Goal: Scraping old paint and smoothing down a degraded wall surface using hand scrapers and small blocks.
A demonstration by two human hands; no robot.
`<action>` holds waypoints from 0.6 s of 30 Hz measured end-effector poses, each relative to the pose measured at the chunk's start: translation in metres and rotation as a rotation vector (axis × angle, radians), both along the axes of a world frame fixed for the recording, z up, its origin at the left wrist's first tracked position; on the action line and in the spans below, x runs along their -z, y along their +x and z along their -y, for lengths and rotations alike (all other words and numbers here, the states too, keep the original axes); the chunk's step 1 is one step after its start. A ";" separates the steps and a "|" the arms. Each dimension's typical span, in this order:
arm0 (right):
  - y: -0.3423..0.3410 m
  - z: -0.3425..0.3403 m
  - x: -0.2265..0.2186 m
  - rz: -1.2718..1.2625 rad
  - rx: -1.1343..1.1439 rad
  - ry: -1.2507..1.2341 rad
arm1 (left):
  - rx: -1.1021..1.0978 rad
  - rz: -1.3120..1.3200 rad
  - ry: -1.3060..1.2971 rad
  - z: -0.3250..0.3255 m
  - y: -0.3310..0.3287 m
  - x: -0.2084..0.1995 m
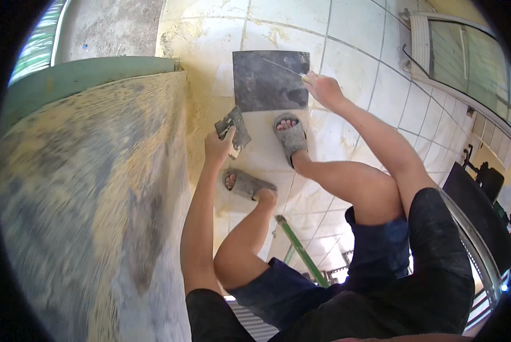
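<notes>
My left hand (216,147) is wrapped round the pale handle of a plastering trowel (228,126), whose dark flat plate is spotted with light residue. The trowel is just below the near left corner of a dark square sheet (269,85) lying on the tiled floor. Over that sheet's right edge, my right hand (325,91) is closed on a thin-bladed tool (284,66) with a yellowish handle. Its blade appears as a narrow line reaching left across the sheet; the exact kind cannot be told.
A wall (124,188) smeared with beige coating rises on the left, beside a green ledge (90,85). My sandalled feet (290,134) rest near the sheet. A green bar (302,251) stands between my legs. At right are a framed glass panel (466,62) and a dark board (477,211).
</notes>
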State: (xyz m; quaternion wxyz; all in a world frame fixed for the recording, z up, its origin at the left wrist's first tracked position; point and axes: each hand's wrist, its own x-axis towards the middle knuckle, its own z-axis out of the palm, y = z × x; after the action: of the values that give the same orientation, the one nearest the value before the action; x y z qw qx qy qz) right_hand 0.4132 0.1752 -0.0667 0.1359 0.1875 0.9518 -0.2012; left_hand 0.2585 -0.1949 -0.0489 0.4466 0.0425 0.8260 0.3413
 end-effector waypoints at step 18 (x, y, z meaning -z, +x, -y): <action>0.493 0.231 -0.425 0.859 1.104 -0.571 | -0.069 -0.120 -0.030 0.031 0.144 -0.449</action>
State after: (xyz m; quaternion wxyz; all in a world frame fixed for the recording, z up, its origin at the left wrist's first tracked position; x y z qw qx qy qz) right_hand 0.9062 -0.0557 0.3584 0.4178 0.6564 0.4941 -0.3879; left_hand 0.4022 -0.2259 0.4003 0.3850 0.0278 0.8572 0.3410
